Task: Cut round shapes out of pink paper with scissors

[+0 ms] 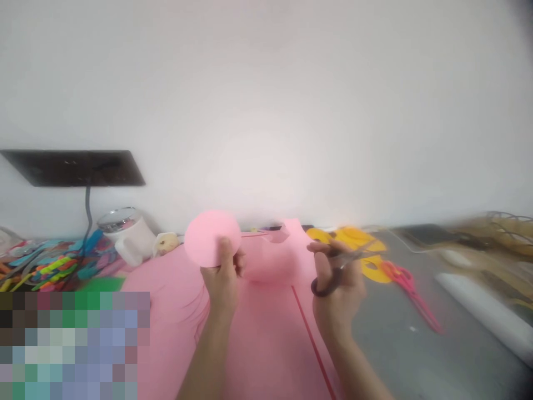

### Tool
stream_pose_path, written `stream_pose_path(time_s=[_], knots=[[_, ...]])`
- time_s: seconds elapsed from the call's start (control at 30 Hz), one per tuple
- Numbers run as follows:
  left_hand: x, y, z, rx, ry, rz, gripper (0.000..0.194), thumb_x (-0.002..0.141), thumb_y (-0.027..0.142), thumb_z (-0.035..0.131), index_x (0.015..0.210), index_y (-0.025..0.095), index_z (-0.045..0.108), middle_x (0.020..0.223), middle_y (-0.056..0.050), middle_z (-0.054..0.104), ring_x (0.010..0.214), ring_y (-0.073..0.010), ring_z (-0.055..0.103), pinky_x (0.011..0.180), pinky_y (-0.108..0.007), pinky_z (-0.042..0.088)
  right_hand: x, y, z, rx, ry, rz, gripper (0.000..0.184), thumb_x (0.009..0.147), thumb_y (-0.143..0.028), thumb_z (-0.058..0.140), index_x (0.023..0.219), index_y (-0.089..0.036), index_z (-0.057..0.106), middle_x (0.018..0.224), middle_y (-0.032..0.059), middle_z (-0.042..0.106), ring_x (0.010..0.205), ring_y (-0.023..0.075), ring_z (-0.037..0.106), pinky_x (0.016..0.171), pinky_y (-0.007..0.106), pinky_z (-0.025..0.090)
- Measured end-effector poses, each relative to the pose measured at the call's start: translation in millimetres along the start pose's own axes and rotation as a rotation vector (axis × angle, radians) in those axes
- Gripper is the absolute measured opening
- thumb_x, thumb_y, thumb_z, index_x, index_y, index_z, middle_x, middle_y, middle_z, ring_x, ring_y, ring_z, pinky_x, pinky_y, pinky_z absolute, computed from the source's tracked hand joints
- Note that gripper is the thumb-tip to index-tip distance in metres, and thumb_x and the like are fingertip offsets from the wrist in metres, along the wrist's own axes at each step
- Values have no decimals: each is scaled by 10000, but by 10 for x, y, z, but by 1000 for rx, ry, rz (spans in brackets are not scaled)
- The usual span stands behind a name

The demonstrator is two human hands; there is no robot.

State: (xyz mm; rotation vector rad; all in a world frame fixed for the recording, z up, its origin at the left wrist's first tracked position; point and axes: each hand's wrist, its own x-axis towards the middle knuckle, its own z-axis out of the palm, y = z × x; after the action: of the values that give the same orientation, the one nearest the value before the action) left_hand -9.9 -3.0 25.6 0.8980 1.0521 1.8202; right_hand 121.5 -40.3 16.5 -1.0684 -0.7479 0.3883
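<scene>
Raised above the desk, my left hand (222, 278) pinches a round pink paper disc (205, 236) by its lower edge, thumb on the near face. My right hand (339, 300) is closed around scissors with dark handles (328, 284). Their blades point right and are smeared by motion, so I cannot tell how far they are spread. Between and below the hands lie large pink paper sheets (266, 339). A curved pink offcut (270, 261) with a notched upper edge stands up behind them. A thin red strip (312, 339) lies along the pink sheet.
Yellow paper pieces (377, 271) and pink scissors (416, 300) lie to the right on the grey desk (400, 355). Farther right is a long white object (487, 311). At left are a white mug (135, 241), colourful craft bits (50, 266) and a dark screen on a stand (79, 168). A wall rises behind.
</scene>
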Motion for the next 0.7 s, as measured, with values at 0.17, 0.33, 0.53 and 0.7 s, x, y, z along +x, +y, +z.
stream_pose_path(time_s=[0.17,0.33,0.53,0.7], knots=[[1,-3,-8,-58,49,60,463,799,525,615,517,176,504,429,44,429,401,-74,398,405,-214,287,-26,-9,-14,55,-257,-134,291,829,-258,581,1110,-205,532,1106,122,629,1080,249,590,934,430,442],[20,11,-15,-97,46,52,508,812,631,526,661,158,631,509,30,487,406,-69,415,418,-212,270,-6,53,-29,-20,-532,135,267,839,-396,602,1016,-198,572,864,82,690,765,210,664,706,346,528],[-24,-21,8,-46,-187,-104,598,783,710,478,580,161,596,453,19,450,411,-87,389,428,-228,255,19,115,15,-99,-684,530,366,651,-441,792,828,-186,598,555,-18,611,459,130,533,435,231,425],[-93,-89,-4,132,-444,-221,685,789,772,363,467,179,480,432,20,387,426,-91,357,447,-244,264,14,79,-2,67,-552,373,286,705,-324,772,903,-210,601,782,6,687,631,139,605,604,263,508]])
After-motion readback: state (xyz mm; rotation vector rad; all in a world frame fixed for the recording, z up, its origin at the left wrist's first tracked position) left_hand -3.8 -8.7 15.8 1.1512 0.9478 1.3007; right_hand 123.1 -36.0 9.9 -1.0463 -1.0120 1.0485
